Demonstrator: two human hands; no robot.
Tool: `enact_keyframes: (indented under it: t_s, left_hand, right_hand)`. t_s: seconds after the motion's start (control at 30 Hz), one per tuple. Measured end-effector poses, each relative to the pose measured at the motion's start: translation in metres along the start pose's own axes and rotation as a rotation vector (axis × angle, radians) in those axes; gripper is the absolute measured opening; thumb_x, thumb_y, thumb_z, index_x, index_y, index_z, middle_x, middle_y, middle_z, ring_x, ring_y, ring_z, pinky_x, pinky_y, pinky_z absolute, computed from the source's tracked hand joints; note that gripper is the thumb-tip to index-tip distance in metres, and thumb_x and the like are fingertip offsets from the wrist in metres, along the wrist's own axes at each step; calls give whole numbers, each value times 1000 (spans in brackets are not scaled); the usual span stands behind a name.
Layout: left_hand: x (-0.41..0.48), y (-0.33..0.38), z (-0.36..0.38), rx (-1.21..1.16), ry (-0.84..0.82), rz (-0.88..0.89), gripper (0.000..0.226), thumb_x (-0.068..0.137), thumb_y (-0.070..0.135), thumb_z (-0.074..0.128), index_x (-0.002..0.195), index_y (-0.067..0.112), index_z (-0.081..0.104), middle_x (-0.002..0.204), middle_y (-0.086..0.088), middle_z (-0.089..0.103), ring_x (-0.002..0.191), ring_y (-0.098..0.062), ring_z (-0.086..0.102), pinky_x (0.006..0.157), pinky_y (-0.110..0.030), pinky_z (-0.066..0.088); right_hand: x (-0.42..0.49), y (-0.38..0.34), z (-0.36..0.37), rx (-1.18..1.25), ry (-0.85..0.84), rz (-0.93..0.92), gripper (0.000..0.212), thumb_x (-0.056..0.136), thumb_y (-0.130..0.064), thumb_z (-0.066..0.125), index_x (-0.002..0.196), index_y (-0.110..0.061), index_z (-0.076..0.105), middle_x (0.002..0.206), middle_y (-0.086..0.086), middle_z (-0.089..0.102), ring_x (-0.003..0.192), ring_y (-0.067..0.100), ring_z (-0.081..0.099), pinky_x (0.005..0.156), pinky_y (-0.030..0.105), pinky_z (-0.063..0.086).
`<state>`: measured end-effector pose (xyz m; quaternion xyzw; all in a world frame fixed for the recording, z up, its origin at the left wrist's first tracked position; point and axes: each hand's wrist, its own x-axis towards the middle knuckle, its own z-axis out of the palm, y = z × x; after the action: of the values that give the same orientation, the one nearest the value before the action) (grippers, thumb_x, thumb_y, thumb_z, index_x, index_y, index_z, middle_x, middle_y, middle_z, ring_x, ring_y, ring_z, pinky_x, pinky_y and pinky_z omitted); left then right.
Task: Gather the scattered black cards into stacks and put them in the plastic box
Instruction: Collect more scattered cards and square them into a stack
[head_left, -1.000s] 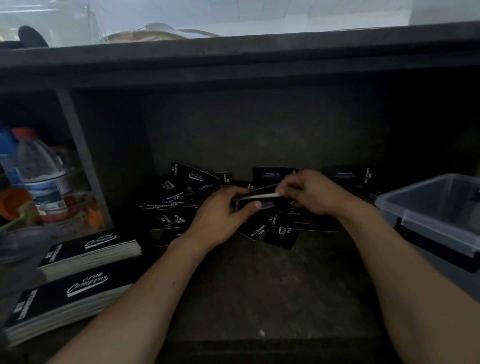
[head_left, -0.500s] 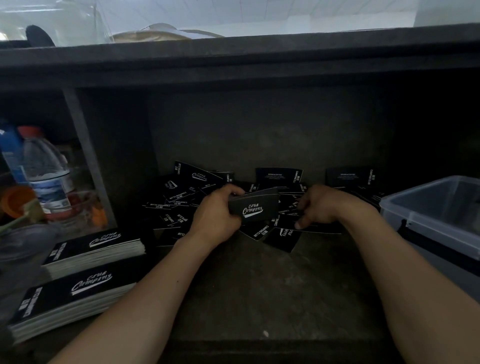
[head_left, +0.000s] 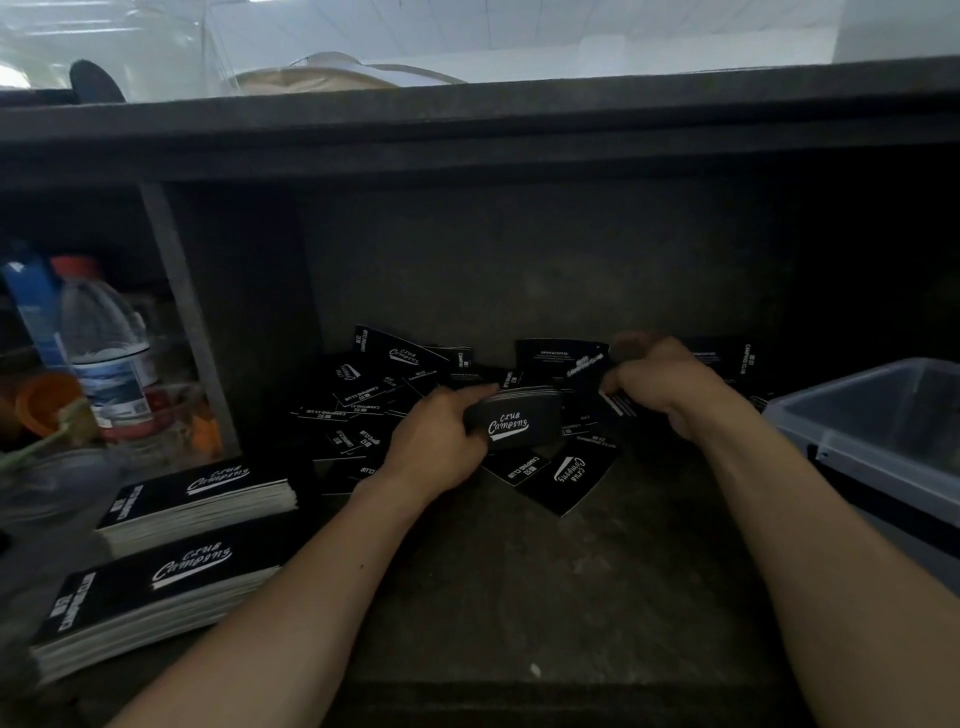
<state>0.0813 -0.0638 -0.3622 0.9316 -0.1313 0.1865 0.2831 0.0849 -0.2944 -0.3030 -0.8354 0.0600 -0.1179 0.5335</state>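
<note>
Left hand (head_left: 441, 447) grips a small stack of black printed cards (head_left: 511, 423). Right hand (head_left: 662, 387), at its 2 o'clock, seems to pinch one loose black card (head_left: 584, 364); light is dim. Scattered black cards (head_left: 384, 379) lie around both hands. Translucent grey plastic box (head_left: 878, 415) at 3 o'clock. Two tall black card stacks (head_left: 202, 499) at 8 o'clock.

Dark shelf (head_left: 519, 597): scattered cards (head_left: 566, 475), stacks (head_left: 197, 499), box (head_left: 883, 431)

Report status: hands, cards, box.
Left hand grips a small card stack. Right hand pinches a loose card from the scattered pile. Plastic box sits open at right, nothing blocking.
</note>
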Motion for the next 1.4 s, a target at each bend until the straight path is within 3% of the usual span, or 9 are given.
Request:
enact_keyframes:
  t_s: [0.13,0.3,0.47,0.63,0.7,0.83,1.07,1.27,1.4]
  left_hand:
    - [0,1,0,-54,17,-8,63,84,13,61,142,36,52,134,-2,61,122,-21,59,102,-38,49]
    - [1,5,0,-99,15,-22,47,92,24,56,138,36,56,136,-1,59,122,-19,57,102,-36,47]
    - [1,8,-1,-146,6,-35,43,92,54,53,129,34,61,122,5,64,108,-14,60,92,-34,50]
    - [-1,2,1,-77,49,41,44,90,17,67,132,27,58,125,0,65,114,-19,62,98,-38,51]
    - [-1,3,0,-85,69,56,47,90,11,64,133,29,59,125,1,65,115,-17,61,99,-39,51]
    - [-2,3,1,-91,123,104,44,90,14,67,129,32,61,123,7,67,113,-12,62,98,-39,52]
    - [0,2,1,-71,123,77,41,91,17,66,128,32,60,122,6,67,112,-13,62,97,-39,52]
    - [0,1,2,-68,112,64,40,92,18,66,129,32,60,121,5,67,111,-14,63,96,-40,53]
    - [1,1,2,-91,104,66,39,92,16,65,128,30,61,122,5,68,111,-14,64,96,-39,53]
  right_hand:
    - [2,-2,7,436,-43,-17,78,81,10,59,142,-36,42,127,-2,57,105,17,59,81,34,55]
    - [-6,-1,29,522,-20,-6,46,81,8,65,112,-24,54,108,7,66,84,17,65,66,34,57]
    - [-7,10,28,273,-44,76,28,76,-12,80,88,-16,56,81,3,66,61,10,59,44,17,42]
    - [-12,11,23,-229,-238,-4,26,64,-15,88,87,-13,75,84,0,73,80,12,66,70,21,49]
    - [-13,5,14,-414,-248,-41,34,61,-18,90,93,-20,77,93,-4,71,93,10,64,83,21,46]
    - [-24,-6,4,-747,-560,-96,53,68,-26,86,117,-35,68,109,-14,54,104,7,49,88,21,38]
    - [-17,-3,-2,-805,-580,-127,58,58,-39,90,111,-37,68,110,-18,64,108,7,58,96,27,45]
    - [-22,-7,-1,-789,-708,-141,64,57,-24,92,114,-32,66,104,-15,67,100,3,60,83,21,47]
    - [-20,-6,-3,-850,-716,-93,55,55,-29,93,105,-35,70,89,-16,67,93,4,60,96,29,48]
